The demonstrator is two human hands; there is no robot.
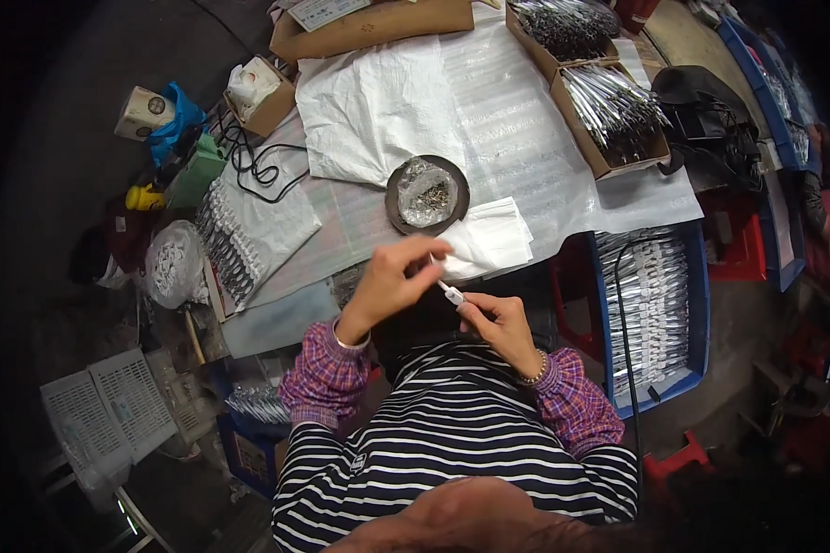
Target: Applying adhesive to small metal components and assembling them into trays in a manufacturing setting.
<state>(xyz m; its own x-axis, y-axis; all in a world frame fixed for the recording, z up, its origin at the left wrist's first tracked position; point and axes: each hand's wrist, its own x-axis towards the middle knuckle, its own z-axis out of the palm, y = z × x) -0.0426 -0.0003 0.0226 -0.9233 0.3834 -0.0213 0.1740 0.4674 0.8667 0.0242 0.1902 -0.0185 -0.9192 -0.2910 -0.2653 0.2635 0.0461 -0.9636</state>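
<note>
Both hands work close together above the lap, just in front of the table (526, 138). The right hand (493, 318) pinches a small white part (454, 295) between its fingertips. The left hand (392, 276) closes its fingers on a thin pin (432, 261) at the upper end of the part. The part looks light, stiff and a little slippery, so it is best taken by its sides. A dish (397, 198) of small metal pieces is near.

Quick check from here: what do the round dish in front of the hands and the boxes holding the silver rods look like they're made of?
Round dish: dark and matte, probably metal or plastic; its shiny crinkled liner looks like clear plastic film. Boxes: plain brown cardboard, judging by the dull tan walls and folded edges.
</note>
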